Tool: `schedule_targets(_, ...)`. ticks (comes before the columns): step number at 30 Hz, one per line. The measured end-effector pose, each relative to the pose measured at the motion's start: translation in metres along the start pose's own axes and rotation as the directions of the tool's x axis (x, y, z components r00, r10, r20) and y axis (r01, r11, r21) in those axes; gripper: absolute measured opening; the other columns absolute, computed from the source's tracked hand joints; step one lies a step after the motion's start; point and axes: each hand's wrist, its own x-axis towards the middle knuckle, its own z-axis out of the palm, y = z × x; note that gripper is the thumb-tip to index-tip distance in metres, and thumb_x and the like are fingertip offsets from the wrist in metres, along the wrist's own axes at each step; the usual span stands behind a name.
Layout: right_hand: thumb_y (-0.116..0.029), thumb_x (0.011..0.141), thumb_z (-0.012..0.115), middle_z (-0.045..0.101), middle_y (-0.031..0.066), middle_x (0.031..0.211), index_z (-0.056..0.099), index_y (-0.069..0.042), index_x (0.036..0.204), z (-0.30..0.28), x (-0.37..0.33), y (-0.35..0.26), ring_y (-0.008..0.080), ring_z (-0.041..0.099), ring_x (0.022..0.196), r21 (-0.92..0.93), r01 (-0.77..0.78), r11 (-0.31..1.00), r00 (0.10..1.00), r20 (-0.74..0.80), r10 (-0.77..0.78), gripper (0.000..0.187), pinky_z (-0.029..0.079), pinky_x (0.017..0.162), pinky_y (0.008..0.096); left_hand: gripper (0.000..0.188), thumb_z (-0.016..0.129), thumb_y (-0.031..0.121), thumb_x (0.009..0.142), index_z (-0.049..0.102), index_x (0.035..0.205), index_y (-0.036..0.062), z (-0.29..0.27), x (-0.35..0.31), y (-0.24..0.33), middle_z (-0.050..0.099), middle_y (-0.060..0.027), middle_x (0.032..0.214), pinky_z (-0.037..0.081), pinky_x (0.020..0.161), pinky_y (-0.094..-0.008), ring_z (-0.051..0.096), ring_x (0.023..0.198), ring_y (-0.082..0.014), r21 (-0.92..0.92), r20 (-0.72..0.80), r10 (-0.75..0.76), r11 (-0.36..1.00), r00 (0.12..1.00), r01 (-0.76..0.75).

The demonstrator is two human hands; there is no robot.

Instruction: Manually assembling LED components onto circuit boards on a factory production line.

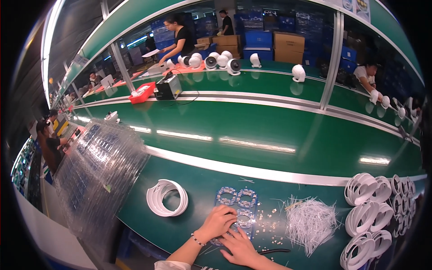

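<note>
A blue panel of ring-shaped circuit boards (247,198) lies on the green bench in front of me. My left hand (218,223), with a beaded bracelet at its wrist, reaches over the panel's left side. Its fingers are bent and drawn together at the boards; anything between the fingertips is too small to make out. Just below it, my right hand (238,246) rests on the panel's lower part with fingers stretched and somewhat apart. The two hands nearly touch and cover the lower left boards. Tiny pale connectors (265,226) are scattered right of the panel.
A heap of thin white strips (312,224) lies to the right, beside stacked white rings (360,218). Left of the panel stands a white ring-shaped housing (167,198). Stacked clear plastic trays (101,166) rise at far left. Beyond runs a green conveyor (252,128); people work across it.
</note>
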Motion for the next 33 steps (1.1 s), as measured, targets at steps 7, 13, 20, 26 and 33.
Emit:
schedule_targets(7,-0.025,0.078,0.063,0.050,0.0111,0.124,0.058,-0.006,0.112,-0.002,0.001,0.000,0.0299,0.042,0.121,0.033,-0.002,0.999,1.000,0.002,0.002,0.039,0.026,0.105,0.0515,0.009,0.072,0.009,0.072,0.070,0.080,0.0061,0.006,-0.001,-0.001,0.064,-0.0016,0.091,0.045,0.079,-0.0336,0.058,0.088,-0.0220,-0.145,-0.004,-0.057,0.988,0.998,0.056)
schedule_targets(13,-0.025,0.078,0.063,0.050,0.0108,0.124,0.057,-0.007,0.114,-0.005,0.003,0.000,0.0294,0.040,0.121,0.044,0.006,0.999,1.000,0.001,-0.006,0.041,0.023,0.106,0.0505,0.011,0.071,0.015,0.073,0.071,0.082,0.0083,0.004,0.002,0.000,0.064,-0.0005,0.095,0.039,0.089,-0.0366,0.056,0.096,-0.0203,-0.087,0.149,-0.062,0.993,0.987,0.076)
schedule_targets(20,-0.026,0.079,0.062,0.049,0.0117,0.126,0.058,-0.006,0.115,0.004,0.001,0.001,0.0292,0.038,0.125,0.001,-0.005,1.000,0.999,-0.034,0.005,0.041,0.023,0.108,0.0504,0.011,0.069,0.011,0.074,0.070,0.084,0.0064,-0.003,0.000,-0.008,0.065,-0.0021,0.100,0.041,0.091,-0.0364,0.056,0.098,-0.0223,-0.201,0.225,-0.060,0.974,0.972,0.107)
schedule_targets(26,-0.025,0.080,0.061,0.049,0.0112,0.127,0.058,-0.006,0.115,0.004,0.000,0.001,0.0299,0.039,0.125,0.007,-0.010,1.000,1.000,0.000,0.010,0.040,0.024,0.108,0.0508,0.012,0.070,0.004,0.071,0.070,0.083,0.0033,-0.004,0.001,-0.004,0.066,-0.0051,0.100,0.048,0.084,-0.0350,0.060,0.095,-0.0256,-0.226,0.202,-0.057,0.969,0.978,0.104)
schedule_targets(33,-0.019,0.075,0.062,0.049,0.0115,0.125,0.056,-0.012,0.117,-0.001,0.002,-0.005,0.0321,0.038,0.125,0.129,-0.007,0.992,0.998,-0.059,0.015,0.043,0.025,0.106,0.0508,0.009,0.067,0.001,0.070,0.068,0.079,0.0029,-0.002,0.001,-0.006,0.067,-0.0051,0.095,0.047,0.083,-0.0358,0.060,0.092,-0.0259,-0.175,0.163,-0.012,0.984,0.987,0.041)
